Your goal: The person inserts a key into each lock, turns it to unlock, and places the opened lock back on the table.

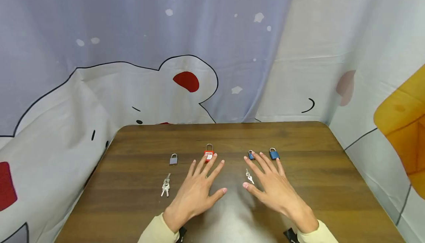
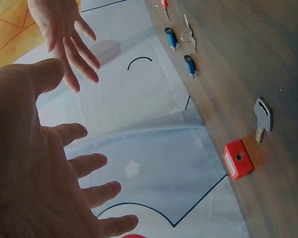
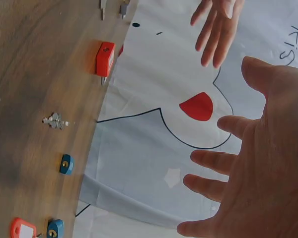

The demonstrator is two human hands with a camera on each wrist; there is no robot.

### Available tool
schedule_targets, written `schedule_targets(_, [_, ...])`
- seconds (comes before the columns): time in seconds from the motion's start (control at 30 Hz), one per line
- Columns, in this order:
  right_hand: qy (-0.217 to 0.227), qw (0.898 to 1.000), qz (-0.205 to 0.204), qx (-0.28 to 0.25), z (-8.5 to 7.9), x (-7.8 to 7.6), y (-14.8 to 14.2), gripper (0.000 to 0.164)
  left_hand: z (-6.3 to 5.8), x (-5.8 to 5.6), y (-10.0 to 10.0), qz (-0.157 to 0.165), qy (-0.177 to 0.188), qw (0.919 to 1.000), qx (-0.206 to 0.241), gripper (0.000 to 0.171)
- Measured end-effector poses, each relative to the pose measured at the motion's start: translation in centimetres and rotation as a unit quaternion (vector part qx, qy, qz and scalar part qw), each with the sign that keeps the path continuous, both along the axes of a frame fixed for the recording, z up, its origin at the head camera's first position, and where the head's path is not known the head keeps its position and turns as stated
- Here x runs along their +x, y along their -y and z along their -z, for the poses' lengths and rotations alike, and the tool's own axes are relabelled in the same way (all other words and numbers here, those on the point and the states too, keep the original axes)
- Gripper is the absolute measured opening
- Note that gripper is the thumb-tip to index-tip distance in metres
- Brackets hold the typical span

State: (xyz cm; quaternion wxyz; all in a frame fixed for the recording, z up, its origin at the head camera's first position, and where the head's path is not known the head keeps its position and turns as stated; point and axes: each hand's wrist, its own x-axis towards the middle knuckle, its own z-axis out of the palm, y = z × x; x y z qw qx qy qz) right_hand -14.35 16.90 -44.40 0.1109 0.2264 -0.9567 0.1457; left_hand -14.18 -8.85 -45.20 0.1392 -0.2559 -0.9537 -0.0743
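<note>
My left hand (image 1: 197, 193) is held over the table with its fingers spread, and nothing lies in it. Its fingertips overlap the red padlock (image 1: 209, 150) in the head view. My right hand (image 1: 277, 189) is spread the same way, also holding nothing. Past its fingers are a small blue padlock (image 1: 250, 156) and a larger blue padlock (image 1: 273, 154). A bunch of silver keys (image 1: 249, 177) lies by the right thumb. Left of the left hand are a grey padlock (image 1: 173, 160) and another bunch of keys (image 1: 165, 186). A grey-headed key (image 2: 263, 115) lies near the red padlock.
All of it lies on a brown wooden table (image 1: 132, 143) with rounded far corners. A printed curtain (image 1: 132, 21) hangs behind and along the sides. Near the blue padlocks, a red tag (image 3: 23, 229) shows in the right wrist view.
</note>
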Motion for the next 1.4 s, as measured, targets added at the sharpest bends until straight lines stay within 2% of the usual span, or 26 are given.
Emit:
schedule_targets(0.27, [-0.003, 1.0, 0.013, -0.003, -0.7, -0.6, -1.4, 0.072, -0.5, -0.3, -0.7, 0.016, -0.015, 0.9998, 0.004, 0.073])
schedule_targets(0.63, [-0.005, 0.999, 0.034, 0.002, -1.3, -1.4, -3.9, 0.074, -0.9, -0.3, -0.8, 0.017, 0.0, 0.9999, 0.004, 0.074])
schedule_targets(0.97, [-0.003, 0.999, 0.054, 0.007, -1.0, -2.5, -6.5, 0.072, -0.8, -0.2, -0.9, 0.022, 0.002, 0.9997, 0.003, 0.075])
schedule_targets(1.4, [0.02, 0.997, 0.079, 0.006, 0.2, -3.8, -8.7, 0.069, -0.2, 0.1, -1.3, 0.039, 0.006, 0.9992, -0.006, 0.073])
